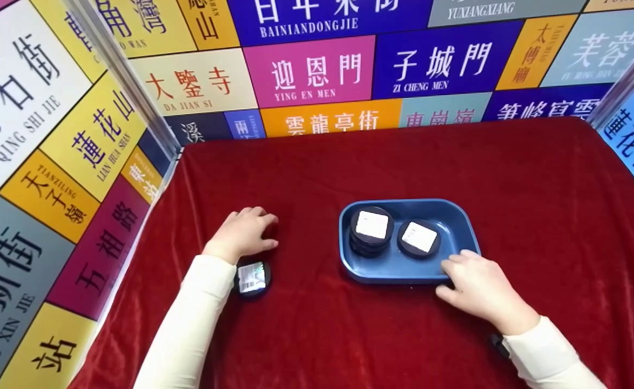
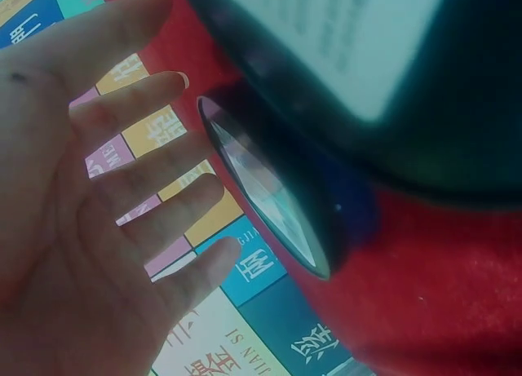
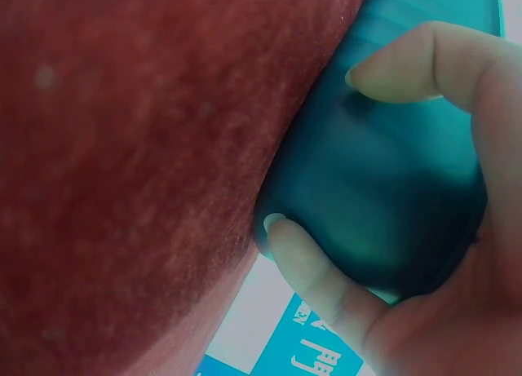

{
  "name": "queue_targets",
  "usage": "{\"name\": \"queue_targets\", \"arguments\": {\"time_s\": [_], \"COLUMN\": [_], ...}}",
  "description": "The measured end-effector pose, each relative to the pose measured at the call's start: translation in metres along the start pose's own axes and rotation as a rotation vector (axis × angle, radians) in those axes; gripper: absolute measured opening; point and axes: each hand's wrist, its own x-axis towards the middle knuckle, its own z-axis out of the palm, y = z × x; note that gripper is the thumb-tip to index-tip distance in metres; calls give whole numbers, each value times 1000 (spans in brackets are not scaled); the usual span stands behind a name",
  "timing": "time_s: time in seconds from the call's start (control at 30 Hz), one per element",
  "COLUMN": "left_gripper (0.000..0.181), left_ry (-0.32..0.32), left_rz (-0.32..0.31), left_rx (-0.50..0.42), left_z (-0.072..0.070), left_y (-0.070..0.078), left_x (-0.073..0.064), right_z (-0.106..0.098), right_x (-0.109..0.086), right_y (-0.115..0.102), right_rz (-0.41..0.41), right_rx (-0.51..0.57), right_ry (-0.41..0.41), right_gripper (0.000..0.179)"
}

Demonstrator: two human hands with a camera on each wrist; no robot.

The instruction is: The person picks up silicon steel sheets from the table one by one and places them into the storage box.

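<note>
My left hand is held over the red cloth at left, fingers apart and holding nothing. Beside its wrist lies a round dark disc with a shiny label. The left wrist view has one labelled dark disc large and close, and another disc by the fingertips. My right hand grips the near right corner of a blue tray, its thumb and finger pressed to the outer wall. Inside the tray are a stack of dark discs at left and a labelled disc beside it.
A red velvet cloth covers the table. Behind and left of it stand panels of coloured signs with large characters. Upright corner posts rise at the table's far corners.
</note>
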Motion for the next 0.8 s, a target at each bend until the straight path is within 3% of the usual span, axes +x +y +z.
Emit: {"name": "queue_targets", "arguments": {"time_s": [0.57,0.8], "left_gripper": [52,54], "left_ry": [7,-18], "left_rz": [-33,-84], "left_rx": [-24,-62], "left_z": [5,9], "left_y": [-13,-18], "left_x": [-4,-6], "right_z": [0,0], "right_x": [-1,-1], "right_y": [0,0], "right_rz": [8,5], "right_rx": [1,2], "right_ry": [4,5], "right_gripper": [22,22]}}
